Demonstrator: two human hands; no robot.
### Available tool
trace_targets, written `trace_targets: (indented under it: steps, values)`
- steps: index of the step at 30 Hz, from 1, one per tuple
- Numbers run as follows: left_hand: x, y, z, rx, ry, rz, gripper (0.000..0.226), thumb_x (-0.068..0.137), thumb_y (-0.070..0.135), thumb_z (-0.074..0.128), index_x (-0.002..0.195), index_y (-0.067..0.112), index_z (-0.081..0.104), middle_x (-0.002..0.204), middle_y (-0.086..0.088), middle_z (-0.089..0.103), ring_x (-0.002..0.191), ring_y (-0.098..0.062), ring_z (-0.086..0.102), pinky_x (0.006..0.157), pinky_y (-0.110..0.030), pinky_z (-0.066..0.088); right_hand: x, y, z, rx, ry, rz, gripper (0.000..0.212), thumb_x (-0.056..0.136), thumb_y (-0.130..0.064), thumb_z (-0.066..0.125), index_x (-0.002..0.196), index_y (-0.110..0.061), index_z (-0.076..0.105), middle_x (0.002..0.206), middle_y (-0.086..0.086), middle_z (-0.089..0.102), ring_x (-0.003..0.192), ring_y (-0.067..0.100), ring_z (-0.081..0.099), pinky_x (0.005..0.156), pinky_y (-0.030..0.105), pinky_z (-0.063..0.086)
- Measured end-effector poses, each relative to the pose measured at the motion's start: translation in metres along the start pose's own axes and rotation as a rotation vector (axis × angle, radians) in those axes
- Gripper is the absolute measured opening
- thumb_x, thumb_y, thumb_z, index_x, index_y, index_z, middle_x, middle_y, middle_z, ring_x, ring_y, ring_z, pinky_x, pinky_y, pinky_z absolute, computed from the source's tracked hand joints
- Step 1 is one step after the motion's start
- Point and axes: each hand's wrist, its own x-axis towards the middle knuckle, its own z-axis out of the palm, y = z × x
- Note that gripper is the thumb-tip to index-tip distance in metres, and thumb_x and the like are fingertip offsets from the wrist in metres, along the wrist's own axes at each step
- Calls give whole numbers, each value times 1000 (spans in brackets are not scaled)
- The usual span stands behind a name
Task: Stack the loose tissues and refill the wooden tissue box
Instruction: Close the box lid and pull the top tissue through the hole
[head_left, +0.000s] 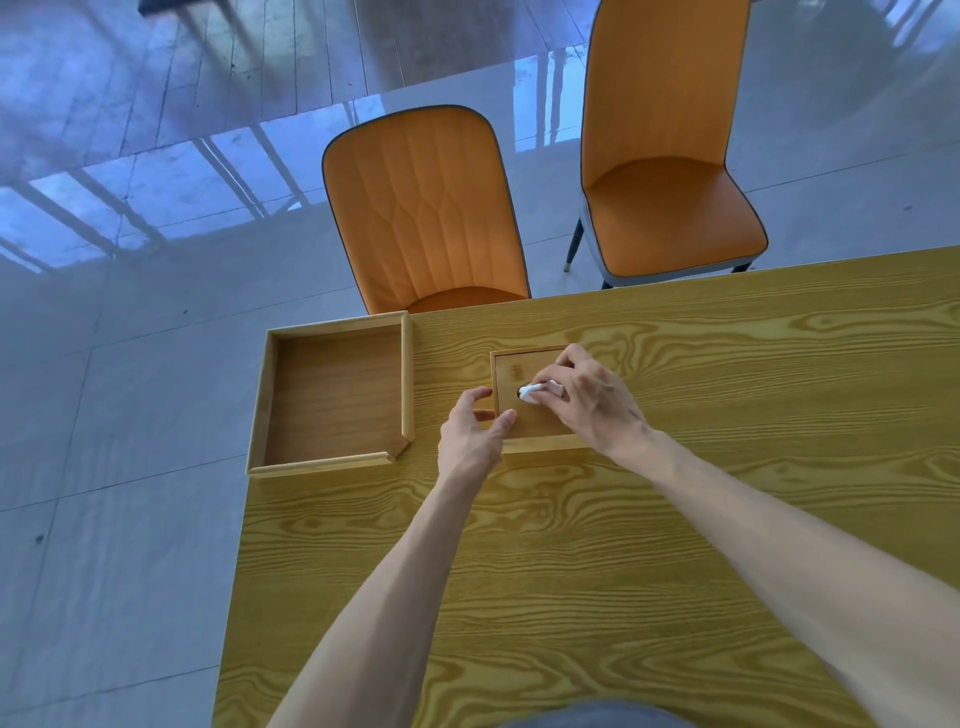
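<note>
A small wooden tissue box (519, 371) sits on the table with its lid on. A bit of white tissue (530, 393) pokes out of the hole in the lid. My right hand (587, 397) lies over the lid and pinches that tissue between thumb and fingers. My left hand (470, 434) grips the box's near left corner, thumb on top of the lid and fingers against the left side. The hands hide the right part of the box.
An open wooden tray (332, 397) lies left of the box, overhanging the table's left edge. The yellow wood-grain table (571, 561) stretches toward me. Two orange chairs (423, 208) (670, 156) stand beyond the far edge on a glossy tiled floor.
</note>
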Motion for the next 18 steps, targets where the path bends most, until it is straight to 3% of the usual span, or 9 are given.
trace_targets:
  steps: [8, 11, 18]
  values:
    - [-2, 1, 0, 0, 1, 8, 49, 88, 35, 72, 133, 31, 52, 105, 7, 61, 69, -10, 65, 78, -47, 62, -11, 5, 9, 264, 99, 144, 25, 95, -34, 61, 107, -13, 67, 101, 4, 50, 69, 7, 53, 64, 19, 46]
    - [-3, 1, -1, -11, -3, 11, 49, 88, 34, 72, 133, 31, 52, 105, 7, 61, 69, -11, 65, 79, -48, 61, -14, 6, 10, 332, 112, 131, 24, 97, -34, 57, 110, -15, 63, 100, 4, 49, 70, 0, 51, 62, 16, 44]
    - [-5, 2, -1, -28, -4, 6, 48, 89, 33, 71, 133, 30, 52, 107, 5, 61, 82, -11, 67, 79, -46, 62, -18, 8, 9, 417, 97, 90, 23, 97, -42, 49, 112, -25, 53, 95, 1, 45, 72, 6, 53, 60, 14, 50]
